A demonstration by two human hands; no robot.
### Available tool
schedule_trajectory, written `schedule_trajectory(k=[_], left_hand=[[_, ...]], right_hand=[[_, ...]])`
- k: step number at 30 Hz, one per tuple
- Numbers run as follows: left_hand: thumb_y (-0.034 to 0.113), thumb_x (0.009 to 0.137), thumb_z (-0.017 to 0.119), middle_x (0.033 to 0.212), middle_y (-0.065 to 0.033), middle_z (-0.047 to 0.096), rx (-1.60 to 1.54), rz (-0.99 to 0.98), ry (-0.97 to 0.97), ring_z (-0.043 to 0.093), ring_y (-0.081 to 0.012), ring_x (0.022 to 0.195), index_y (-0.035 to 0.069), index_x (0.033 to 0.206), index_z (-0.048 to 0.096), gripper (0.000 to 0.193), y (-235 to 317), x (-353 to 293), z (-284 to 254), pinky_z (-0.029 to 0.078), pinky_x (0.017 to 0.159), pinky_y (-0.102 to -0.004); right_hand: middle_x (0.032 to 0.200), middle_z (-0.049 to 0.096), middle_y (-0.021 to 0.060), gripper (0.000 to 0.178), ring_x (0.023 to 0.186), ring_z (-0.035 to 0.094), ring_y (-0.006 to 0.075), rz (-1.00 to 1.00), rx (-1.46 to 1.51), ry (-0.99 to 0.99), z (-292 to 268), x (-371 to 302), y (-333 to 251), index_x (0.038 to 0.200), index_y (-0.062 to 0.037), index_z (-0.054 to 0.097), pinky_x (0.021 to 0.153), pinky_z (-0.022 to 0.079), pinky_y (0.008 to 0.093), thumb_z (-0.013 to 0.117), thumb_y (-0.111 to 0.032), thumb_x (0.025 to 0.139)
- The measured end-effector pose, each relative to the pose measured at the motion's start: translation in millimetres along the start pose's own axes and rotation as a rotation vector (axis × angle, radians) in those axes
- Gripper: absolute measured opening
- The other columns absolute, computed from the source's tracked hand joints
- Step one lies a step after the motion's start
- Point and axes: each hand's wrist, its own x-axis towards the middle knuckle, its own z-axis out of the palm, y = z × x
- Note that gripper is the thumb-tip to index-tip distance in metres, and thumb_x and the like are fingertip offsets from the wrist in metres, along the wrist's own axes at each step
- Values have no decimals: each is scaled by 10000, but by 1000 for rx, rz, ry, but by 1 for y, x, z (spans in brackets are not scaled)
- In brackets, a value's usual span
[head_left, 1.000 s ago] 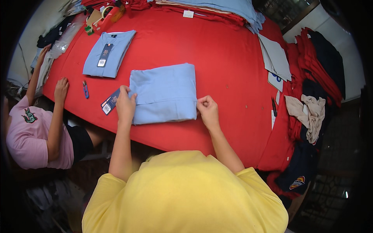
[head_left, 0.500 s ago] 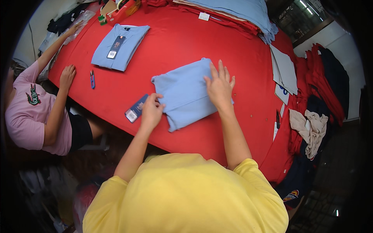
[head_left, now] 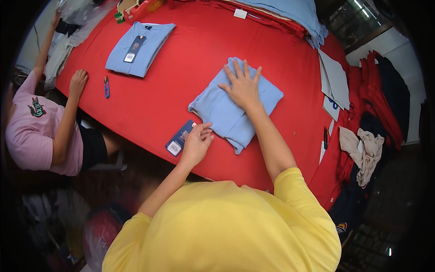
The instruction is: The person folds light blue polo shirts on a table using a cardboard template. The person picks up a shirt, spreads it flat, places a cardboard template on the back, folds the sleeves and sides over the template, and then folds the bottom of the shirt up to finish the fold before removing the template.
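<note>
A folded light-blue garment (head_left: 213, 102) lies at an angle on the red-covered table (head_left: 149, 102) in front of me. My right hand (head_left: 244, 90) presses flat on its far part, fingers spread. At its near left edge my left hand (head_left: 197, 145) is closed, thumb and fingertips drawn together. What they pinch, perhaps the fabric edge or a tag string, is too small to make out. Beside that hand, partly covered by it, a dark-blue hang tag (head_left: 180, 137) rests on the table. Farther left lies a second folded light-blue garment (head_left: 156, 47) with its own dark tag (head_left: 134, 49) on top.
Blue-handled thread snips (head_left: 106, 87) lie left, near a co-worker's hand (head_left: 78, 82). A red tape dispenser (head_left: 139, 10) stands at the far left. Stacked blue garments (head_left: 283, 10) are at the back. Grey-white sheets (head_left: 334, 79), black snips (head_left: 325, 138) and beige cloth (head_left: 362, 149) lie right.
The garment has turned on the table and shifted slightly right. My right hand has slid inward over it. My left hand and the tag have moved right and nearer. The co-worker's far arm has lifted.
</note>
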Motion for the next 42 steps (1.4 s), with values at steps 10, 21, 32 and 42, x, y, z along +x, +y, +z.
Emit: schedule_trajectory(k=[10, 21, 32, 42], left_hand=[[82, 894, 615, 1070, -95, 609, 31, -59, -107, 625, -163, 951, -23, 1232, 551, 360, 6, 9, -40, 512, 781, -257], [161, 887, 659, 814, -55, 628, 238, 41, -316, 598, -104, 714, -38, 1023, 614, 246, 36, 90, -78, 517, 652, -263], [154, 924, 608, 881, -110, 648, 124, -60, -549, 683, -176, 781, 18, 913, 516, 164, 83, 114, -70, 568, 683, -257], [143, 816, 711, 995, -122, 631, 301, 342, -322, 617, -194, 796, -14, 819, 583, 202, 28, 114, -89, 508, 715, -312]], right_hand=[[1411, 453, 122, 464, 1340, 341, 389, 44, 300, 93, -24, -77, -48, 1301, -159, 560, 1078, 184, 652, 596, -367, 888], [795, 601, 87, 268, 722, 560, 175, 1036, 951, -140, -70, -193, -27, 962, -20, 612, 649, 449, 327, 675, -261, 864], [608, 570, 41, 252, 544, 507, 119, 945, 977, -242, -70, -168, -15, 789, -37, 548, 522, 397, 305, 629, -249, 898], [714, 640, 45, 166, 555, 561, 89, 970, 1064, 30, -83, -169, -46, 866, -42, 529, 489, 440, 255, 595, -183, 927]])
